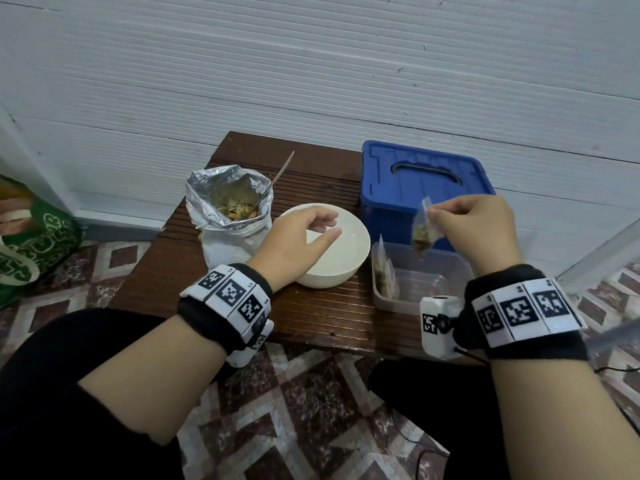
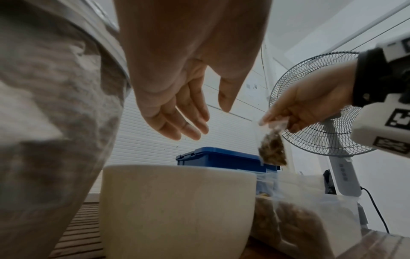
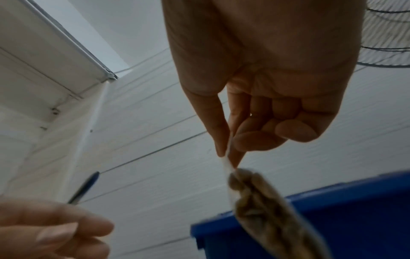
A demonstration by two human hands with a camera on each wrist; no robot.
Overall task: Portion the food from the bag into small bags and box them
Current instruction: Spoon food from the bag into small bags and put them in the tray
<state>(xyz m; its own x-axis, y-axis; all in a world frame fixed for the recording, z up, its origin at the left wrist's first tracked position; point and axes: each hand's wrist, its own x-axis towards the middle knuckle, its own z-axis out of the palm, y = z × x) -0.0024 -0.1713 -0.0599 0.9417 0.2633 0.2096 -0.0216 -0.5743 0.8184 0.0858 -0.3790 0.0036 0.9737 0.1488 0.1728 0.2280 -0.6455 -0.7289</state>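
My right hand (image 1: 460, 220) pinches the top edge of a small clear bag (image 1: 421, 233) filled with brown food, which hangs above the clear plastic box (image 1: 446, 261). Thumb and forefinger hold the bag (image 3: 261, 201) in the right wrist view, and the bag (image 2: 271, 150) dangles in the left wrist view too. A couple of filled small bags (image 1: 384, 271) stand at the box's left end. My left hand (image 1: 304, 230) hovers open and empty over the white bowl (image 1: 353, 258). The big foil bag (image 1: 230, 209) stands open at the left, with a spoon handle (image 1: 282, 171) sticking out.
A blue lidded bin (image 1: 422, 185) stands behind the clear box, against the white wall. The small dark wooden table (image 1: 162, 271) holds everything. A green bag (image 1: 31, 244) lies on the tiled floor at the left. A standing fan (image 2: 321, 108) is at the right.
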